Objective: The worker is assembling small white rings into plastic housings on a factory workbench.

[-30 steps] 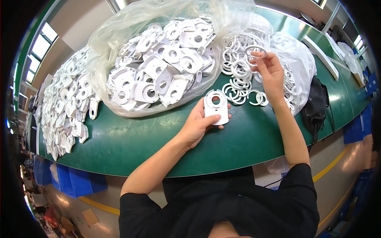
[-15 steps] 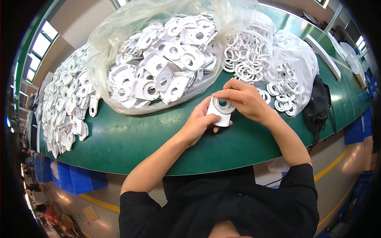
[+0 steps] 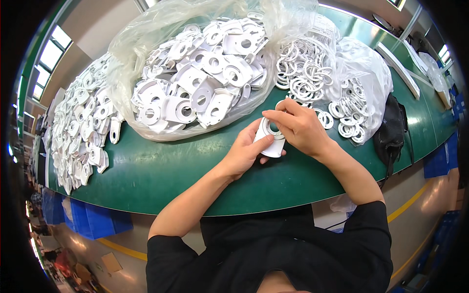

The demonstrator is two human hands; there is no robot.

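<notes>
My left hand grips a white plastic bracket, thumb on its flat face and fingers behind it. The piece is tilted above the table, with a round hole toward its far end. Around that hole sits a white ring. My right hand is closed over the ring's right side, thumb and index finger at its rim. Its fingers hide part of the ring, so I cannot tell whether it is fully seated.
A large clear bag of similar white brackets lies ahead. More white pieces are heaped at the left. Two bags of white rings stand to the right, beside a black bag. All rest on a green table.
The bracket has tilted slightly in my left hand. My right fingers have shifted a little around the ring's rim. Everything else stays as it was.
</notes>
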